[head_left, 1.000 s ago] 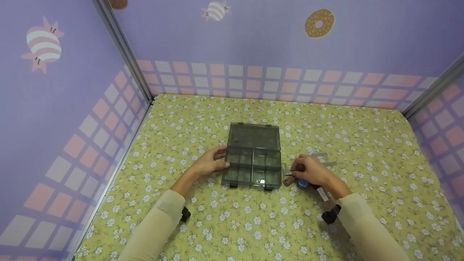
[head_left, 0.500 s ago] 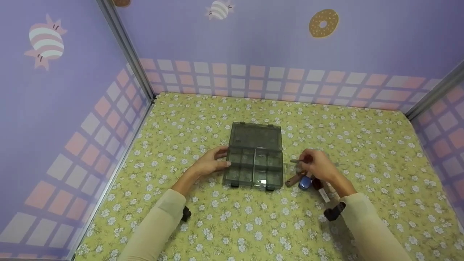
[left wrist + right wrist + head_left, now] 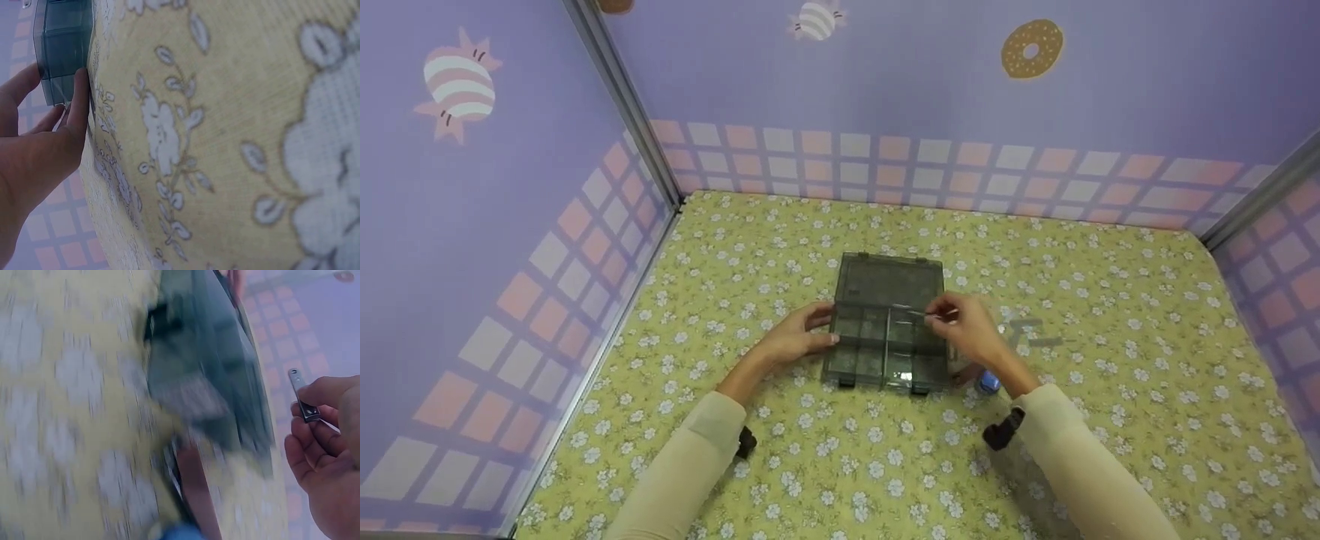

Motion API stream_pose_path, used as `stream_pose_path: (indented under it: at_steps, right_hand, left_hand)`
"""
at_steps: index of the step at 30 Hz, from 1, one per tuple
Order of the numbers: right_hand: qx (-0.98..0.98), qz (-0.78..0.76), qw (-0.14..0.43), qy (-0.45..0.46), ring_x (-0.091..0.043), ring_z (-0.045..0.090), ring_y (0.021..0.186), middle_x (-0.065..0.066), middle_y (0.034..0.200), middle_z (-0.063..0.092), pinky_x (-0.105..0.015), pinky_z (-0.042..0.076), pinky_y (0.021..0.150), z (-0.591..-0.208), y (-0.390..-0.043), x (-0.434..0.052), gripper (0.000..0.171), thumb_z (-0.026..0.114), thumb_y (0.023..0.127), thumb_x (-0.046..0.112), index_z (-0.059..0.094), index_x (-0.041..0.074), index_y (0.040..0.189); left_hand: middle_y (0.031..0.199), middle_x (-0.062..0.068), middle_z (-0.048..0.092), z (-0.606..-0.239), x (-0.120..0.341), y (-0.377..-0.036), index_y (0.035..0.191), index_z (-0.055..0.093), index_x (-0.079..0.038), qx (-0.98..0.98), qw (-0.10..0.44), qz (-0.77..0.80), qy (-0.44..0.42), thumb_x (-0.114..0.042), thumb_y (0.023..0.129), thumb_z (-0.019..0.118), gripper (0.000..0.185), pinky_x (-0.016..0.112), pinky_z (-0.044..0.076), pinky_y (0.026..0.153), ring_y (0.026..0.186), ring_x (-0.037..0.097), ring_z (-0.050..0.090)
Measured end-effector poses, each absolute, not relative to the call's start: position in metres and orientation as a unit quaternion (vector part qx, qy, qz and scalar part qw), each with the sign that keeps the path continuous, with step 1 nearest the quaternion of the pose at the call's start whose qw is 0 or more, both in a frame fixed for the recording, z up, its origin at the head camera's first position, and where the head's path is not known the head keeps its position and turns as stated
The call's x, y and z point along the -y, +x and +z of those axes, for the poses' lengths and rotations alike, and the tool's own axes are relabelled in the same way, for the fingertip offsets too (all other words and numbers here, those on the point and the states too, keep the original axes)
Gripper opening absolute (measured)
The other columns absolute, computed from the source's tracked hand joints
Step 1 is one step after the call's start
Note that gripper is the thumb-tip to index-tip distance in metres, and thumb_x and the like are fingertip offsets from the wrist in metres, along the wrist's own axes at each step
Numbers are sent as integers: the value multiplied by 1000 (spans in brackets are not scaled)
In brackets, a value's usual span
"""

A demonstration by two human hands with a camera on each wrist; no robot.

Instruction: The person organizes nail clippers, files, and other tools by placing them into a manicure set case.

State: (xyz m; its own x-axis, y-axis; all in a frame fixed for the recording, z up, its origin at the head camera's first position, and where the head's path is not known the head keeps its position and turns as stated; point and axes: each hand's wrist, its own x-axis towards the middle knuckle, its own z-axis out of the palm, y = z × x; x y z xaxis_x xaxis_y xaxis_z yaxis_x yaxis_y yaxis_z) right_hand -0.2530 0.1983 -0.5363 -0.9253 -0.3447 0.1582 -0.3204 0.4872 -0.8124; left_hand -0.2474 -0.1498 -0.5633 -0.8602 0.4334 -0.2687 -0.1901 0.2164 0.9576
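The head view alone shows the whole box (image 3: 889, 330): smoky, see-through, lid open, divided into compartments, lying mid-cloth (image 3: 1110, 420). The left hand (image 3: 795, 339) rests straight fingers on its left wall. The right hand (image 3: 969, 330) pinches a clipper (image 3: 304, 400) above the box; the right wrist view shows its metal plainly, the rest there blurred. A blue thing (image 3: 988, 382) is half hidden under the forearm.

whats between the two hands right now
The open organizer box sits between them in the head view: left hand against its left side, right hand over its right half.
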Motion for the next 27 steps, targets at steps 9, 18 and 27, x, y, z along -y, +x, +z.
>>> stream_pose_path:
  at_steps: [9, 18, 27]
  right_hand:
    - [-849, -481, 8, -218, -18, 68, 89, -5, 99, 72, -35, 57, 80, -542, -257, -146, 5, 74, 101, 8, 74, 5, 105]
    - [-854, -468, 10, -226, -16, 67, 87, -3, 99, 70, -36, 56, 77, -554, -258, -116, 6, 72, 103, 12, 73, 7, 107]
    - [-862, -454, 22, -222, -15, 65, 84, -1, 98, 68, -36, 55, 75, -560, -259, -107, 5, 72, 103, 12, 73, 9, 107]
  left_hand:
    - [170, 14, 33, -565, 150, -248, 167, 31, -8, -733, 250, 627, 81, -13, 104, 71, 75, 44, 48, 114, 156, 31, 33]
    - [168, 15, 36, -568, 149, -248, 166, 32, -6, -730, 246, 633, 78, -9, 105, 69, 72, 43, 49, 113, 155, 31, 35]
    - [168, 15, 36, -570, 149, -249, 167, 30, -7, -723, 250, 640, 78, -8, 105, 68, 73, 44, 48, 113, 154, 31, 37]
